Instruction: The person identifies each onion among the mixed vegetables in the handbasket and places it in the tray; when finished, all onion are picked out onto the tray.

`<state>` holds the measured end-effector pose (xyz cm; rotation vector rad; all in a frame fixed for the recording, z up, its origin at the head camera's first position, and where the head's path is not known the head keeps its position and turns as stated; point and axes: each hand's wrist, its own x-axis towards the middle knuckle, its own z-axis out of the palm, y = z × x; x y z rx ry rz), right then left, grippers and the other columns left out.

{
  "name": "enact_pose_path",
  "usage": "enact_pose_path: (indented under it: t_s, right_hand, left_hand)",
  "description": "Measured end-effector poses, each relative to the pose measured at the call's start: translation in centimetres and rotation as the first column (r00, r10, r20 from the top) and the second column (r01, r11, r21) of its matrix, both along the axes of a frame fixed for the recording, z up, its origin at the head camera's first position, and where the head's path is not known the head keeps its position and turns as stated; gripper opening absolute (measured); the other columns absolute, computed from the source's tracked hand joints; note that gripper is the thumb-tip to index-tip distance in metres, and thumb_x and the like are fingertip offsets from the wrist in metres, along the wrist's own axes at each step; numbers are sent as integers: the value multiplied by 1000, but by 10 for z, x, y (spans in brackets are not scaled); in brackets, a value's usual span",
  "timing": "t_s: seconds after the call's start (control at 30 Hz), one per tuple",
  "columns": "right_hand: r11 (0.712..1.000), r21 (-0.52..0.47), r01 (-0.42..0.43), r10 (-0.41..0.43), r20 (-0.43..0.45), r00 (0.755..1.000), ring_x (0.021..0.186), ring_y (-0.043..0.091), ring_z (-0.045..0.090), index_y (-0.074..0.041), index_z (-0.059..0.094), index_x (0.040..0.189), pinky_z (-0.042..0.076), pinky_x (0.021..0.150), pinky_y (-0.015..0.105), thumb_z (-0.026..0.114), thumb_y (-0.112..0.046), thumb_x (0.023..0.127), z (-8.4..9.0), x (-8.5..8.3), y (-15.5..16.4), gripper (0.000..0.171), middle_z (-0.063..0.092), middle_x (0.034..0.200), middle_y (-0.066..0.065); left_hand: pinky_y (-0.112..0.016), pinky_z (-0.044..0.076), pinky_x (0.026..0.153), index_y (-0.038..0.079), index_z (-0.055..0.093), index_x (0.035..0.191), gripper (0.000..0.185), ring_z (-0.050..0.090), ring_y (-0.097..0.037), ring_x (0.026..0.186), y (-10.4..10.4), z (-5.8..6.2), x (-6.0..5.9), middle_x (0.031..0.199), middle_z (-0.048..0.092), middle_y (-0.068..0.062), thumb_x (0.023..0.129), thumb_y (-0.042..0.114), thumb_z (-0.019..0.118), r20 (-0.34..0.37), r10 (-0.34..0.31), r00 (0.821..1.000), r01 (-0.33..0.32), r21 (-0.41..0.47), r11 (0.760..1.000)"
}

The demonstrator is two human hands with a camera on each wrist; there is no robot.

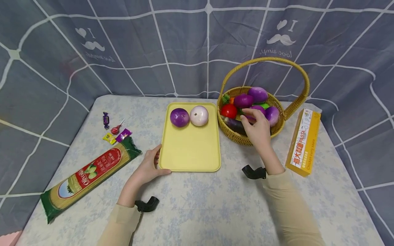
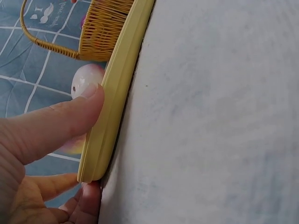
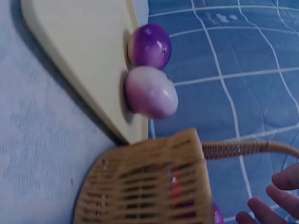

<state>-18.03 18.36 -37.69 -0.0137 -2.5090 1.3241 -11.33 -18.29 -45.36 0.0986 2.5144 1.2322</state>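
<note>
A yellow tray (image 1: 191,147) lies mid-table and carries a purple onion (image 1: 180,117) and a pale pink onion (image 1: 199,115) at its far end. My left hand (image 1: 150,164) pinches the tray's near-left corner, with the thumb (image 2: 70,119) on the tray rim (image 2: 114,98) and the fingers under it. A wicker basket (image 1: 246,137) to the right holds a red tomato (image 1: 228,111) and several purple vegetables. My right hand (image 1: 257,128) reaches into it, fingertips (image 3: 275,198) spread with nothing seen between them, over a purple vegetable (image 1: 258,108). The right wrist view shows the basket wall (image 3: 149,186) beside both onions.
A green-and-red pasta bag (image 1: 89,177) lies at the near left, with several wrapped candies (image 1: 114,129) behind it. A yellow pasta box (image 1: 303,141) lies right of the basket. A grey patterned cloth hangs behind the table.
</note>
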Motion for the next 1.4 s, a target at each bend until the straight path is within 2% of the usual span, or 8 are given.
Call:
enact_pose_path:
  t_s: [0.2, 0.33, 0.5, 0.7, 0.93, 1.1, 1.4]
  right_hand:
    - [999, -6, 51, -51, 13, 999, 110, 30, 62, -3, 65, 123, 52, 96, 46, 63, -18, 96, -4, 2, 22, 31, 64, 121, 15]
    - [997, -1, 78, -78, 25, 997, 112, 29, 62, -1, 64, 123, 52, 98, 45, 64, -18, 95, -5, 3, 32, 33, 64, 120, 17]
    - [997, 18, 72, -73, 52, 996, 118, 32, 59, 1, 61, 127, 50, 100, 47, 66, -19, 94, -2, 2, 39, 39, 59, 126, 19]
    - [997, 48, 53, -57, 95, 994, 124, 34, 53, 2, 52, 135, 47, 103, 49, 71, -23, 91, -1, -1, 45, 54, 53, 133, 21]
    - [994, 98, 56, -69, 138, 988, 125, 38, 49, 3, 48, 138, 46, 104, 51, 75, -23, 88, -3, -9, 51, 62, 48, 135, 25]
    - [988, 149, 44, -70, 176, 982, 128, 41, 44, 2, 43, 143, 38, 109, 56, 75, -27, 87, -5, -15, 50, 70, 43, 138, 27]
    - [983, 179, 30, -70, 218, 973, 134, 43, 35, 4, 39, 144, 32, 113, 59, 75, -26, 87, -10, -25, 48, 73, 39, 142, 29]
  left_hand:
    - [-38, 41, 91, -3, 14, 156, 101, 40, -30, 108, -2, 2, 3, 129, 35, -22, 82, 14, 80, 9, -22, 1000, 22, 1, 1000]
    - [-47, 43, 99, -3, 14, 156, 99, 43, -34, 115, -4, 2, 4, 132, 34, -24, 84, 14, 79, 16, -30, 999, 30, 13, 999]
    - [-53, 40, 107, -1, 14, 157, 97, 43, -38, 122, -6, 1, 4, 134, 34, -24, 84, 12, 78, 25, -30, 999, 29, 33, 999]
    - [-52, 39, 107, 0, 14, 157, 97, 43, -36, 122, -6, 1, 3, 134, 34, -23, 84, 11, 78, 28, -24, 999, 22, 52, 998]
    - [-50, 40, 106, -2, 14, 156, 97, 44, -36, 121, -8, 1, 2, 135, 34, -24, 84, 9, 77, 19, -31, 999, 30, 70, 997]
    - [-50, 41, 105, -2, 14, 156, 97, 43, -35, 120, -8, 1, 1, 135, 34, -23, 84, 8, 78, 13, -27, 1000, 26, 78, 997]
    - [-49, 41, 106, -1, 14, 156, 95, 44, -36, 122, -7, -1, 2, 134, 34, -23, 84, 6, 77, 32, -22, 999, 19, 87, 996]
